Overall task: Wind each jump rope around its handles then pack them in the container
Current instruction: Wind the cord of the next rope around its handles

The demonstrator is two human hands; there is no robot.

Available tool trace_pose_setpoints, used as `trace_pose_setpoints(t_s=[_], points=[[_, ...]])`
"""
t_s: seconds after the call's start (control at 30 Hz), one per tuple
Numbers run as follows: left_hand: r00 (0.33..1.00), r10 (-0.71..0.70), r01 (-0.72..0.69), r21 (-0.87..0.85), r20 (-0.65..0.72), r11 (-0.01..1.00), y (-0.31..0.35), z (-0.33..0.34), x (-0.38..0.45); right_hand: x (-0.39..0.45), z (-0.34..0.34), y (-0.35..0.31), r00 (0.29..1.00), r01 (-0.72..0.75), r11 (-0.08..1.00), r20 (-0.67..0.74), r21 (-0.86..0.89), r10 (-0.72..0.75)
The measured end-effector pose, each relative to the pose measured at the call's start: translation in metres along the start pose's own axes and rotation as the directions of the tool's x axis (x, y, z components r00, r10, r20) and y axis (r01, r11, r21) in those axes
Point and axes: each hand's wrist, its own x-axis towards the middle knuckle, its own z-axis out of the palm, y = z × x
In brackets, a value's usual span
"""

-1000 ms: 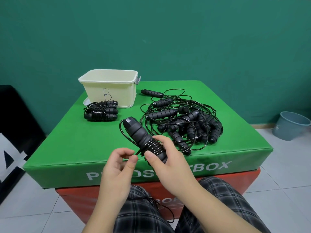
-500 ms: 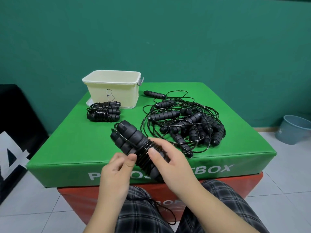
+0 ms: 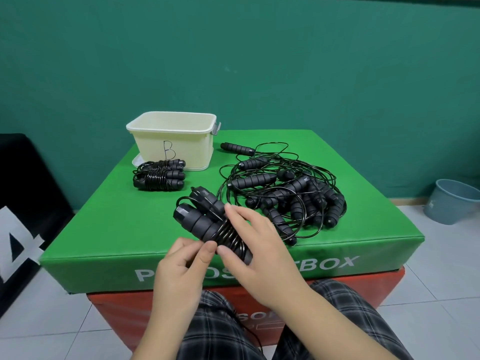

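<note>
Both hands grasp a half-wound jump rope above the green box's near edge.
The right hand [image 3: 255,245] wraps the paired handles [image 3: 201,220]; the left hand [image 3: 181,266] pinches the cord beside them. The cream container [image 3: 172,141] stands well behind, wound ropes [image 3: 159,175] just before it, the tangled pile [image 3: 288,192] to the right.

Even, bright, diffuse light; shadows soft and faint. Mild sheen on green pad [image 3: 109,224] and rope coils. Wide-angle bowing at edges. Hands slightly soft; picture otherwise sharp, slight compression smear.
</note>
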Motion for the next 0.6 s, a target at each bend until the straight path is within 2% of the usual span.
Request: trace_pose_setpoints(t_s=[0.17, 0.27, 0.33, 0.4, 0.5, 0.6], points=[[0.998, 0.034, -0.035, 0.023, 0.062, 0.999, 0.0, 0.005, -0.003, 0.0, 0.001, 0.005, 0.999, -0.039, 0.985, -0.042, -0.168, 0.033], [0.994, 0.047, -0.041, -0.064, 0.099, 0.997, 0.002, 0.006, -0.005, -0.001, -0.003, 0.003, 0.996, -0.091, 0.977, -0.029, -0.192, 0.087], [0.989, 0.068, -0.057, -0.085, 0.134, 0.995, 0.002, 0.005, -0.005, 0.0, -0.006, 0.001, 0.992, -0.124, 0.98, 0.007, -0.157, 0.127], [0.982, 0.08, -0.061, -0.111, 0.172, 0.992, 0.0, 0.004, -0.005, 0.0, -0.006, 0.0, 0.992, -0.128, 0.986, -0.017, -0.111, 0.127], [0.968, 0.097, -0.064, -0.142, 0.233, 0.988, -0.002, 0.003, -0.006, 0.003, -0.01, -0.004, 0.977, -0.206, 0.976, -0.05, 0.067, 0.21], [0.963, 0.135, -0.114, -0.102, 0.232, 0.988, -0.004, 0.002, -0.007, 0.004, -0.016, -0.007, 0.964, -0.25, 0.949, -0.041, 0.192, 0.262]])
